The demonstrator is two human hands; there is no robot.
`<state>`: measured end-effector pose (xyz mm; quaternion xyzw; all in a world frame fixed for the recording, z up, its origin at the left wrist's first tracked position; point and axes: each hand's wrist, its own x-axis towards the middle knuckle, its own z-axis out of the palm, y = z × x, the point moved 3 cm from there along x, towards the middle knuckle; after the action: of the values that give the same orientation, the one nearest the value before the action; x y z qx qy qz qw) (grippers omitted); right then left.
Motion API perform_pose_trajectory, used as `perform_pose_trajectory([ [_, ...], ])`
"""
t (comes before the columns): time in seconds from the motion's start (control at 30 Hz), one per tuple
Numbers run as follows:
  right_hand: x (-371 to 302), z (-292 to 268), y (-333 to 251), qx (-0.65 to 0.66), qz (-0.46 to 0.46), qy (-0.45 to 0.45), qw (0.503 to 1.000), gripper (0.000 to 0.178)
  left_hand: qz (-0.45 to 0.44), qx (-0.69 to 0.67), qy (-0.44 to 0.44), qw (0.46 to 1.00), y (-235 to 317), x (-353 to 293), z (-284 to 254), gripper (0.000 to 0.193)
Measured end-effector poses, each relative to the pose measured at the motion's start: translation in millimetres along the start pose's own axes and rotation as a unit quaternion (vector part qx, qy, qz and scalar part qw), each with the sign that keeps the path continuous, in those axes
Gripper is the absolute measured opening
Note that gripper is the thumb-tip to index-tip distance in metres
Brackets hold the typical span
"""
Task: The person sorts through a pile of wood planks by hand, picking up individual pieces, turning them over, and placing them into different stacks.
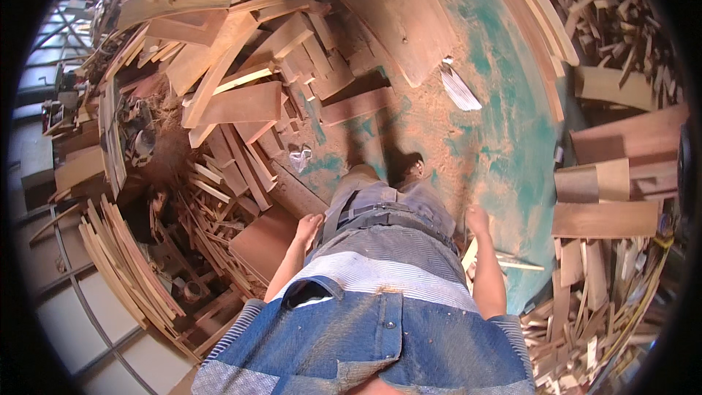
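Both arms hang at my sides as I stand on a dusty floor. My left hand (309,227) is loosely closed beside my hip, near the belt (365,210), and nothing shows in it. A brown wooden panel (267,241) lies to its left. My right hand (477,218) hangs apart from my other hip, slightly smeared, its fingers mostly hidden. Just below it, pale wood strips (521,262) lie by the forearm; I cannot tell whether the hand touches any of them.
Boards and offcuts (241,106) are heaped ahead on the left. Long planks (537,22) run along the right of the green, sawdust-covered floor (504,139). A striped white scrap (461,88) lies ahead. More offcuts (607,219) are piled at the right; strips (124,263) stand at the left.
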<state>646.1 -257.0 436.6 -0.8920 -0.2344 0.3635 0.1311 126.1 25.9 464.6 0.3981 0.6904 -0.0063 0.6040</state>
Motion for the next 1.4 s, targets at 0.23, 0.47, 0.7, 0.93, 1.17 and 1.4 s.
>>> perform_pose_trajectory([
  [0.23,78,-69,33,0.046,0.020,0.101,0.994,0.033,-0.022,0.021,-0.034,0.999,84,37,27,0.024],
  [0.47,33,3,-1,-0.003,0.149,0.005,0.989,0.039,0.102,0.221,-0.055,0.968,117,140,54,0.052],
  [0.7,17,42,-20,-0.064,0.119,-0.117,0.984,0.030,0.081,0.227,-0.077,0.967,217,200,48,0.061],
  [0.93,123,-23,-84,0.034,0.145,0.003,0.989,0.039,0.129,0.328,-0.060,0.934,336,259,29,0.061],
  [1.17,204,-129,-187,0.121,0.066,0.157,0.978,0.037,0.308,0.308,0.010,0.900,546,354,78,0.062],
  [1.4,295,-214,-109,-0.128,0.167,-0.104,0.972,0.031,0.422,0.357,0.184,0.813,800,401,115,0.064],
])
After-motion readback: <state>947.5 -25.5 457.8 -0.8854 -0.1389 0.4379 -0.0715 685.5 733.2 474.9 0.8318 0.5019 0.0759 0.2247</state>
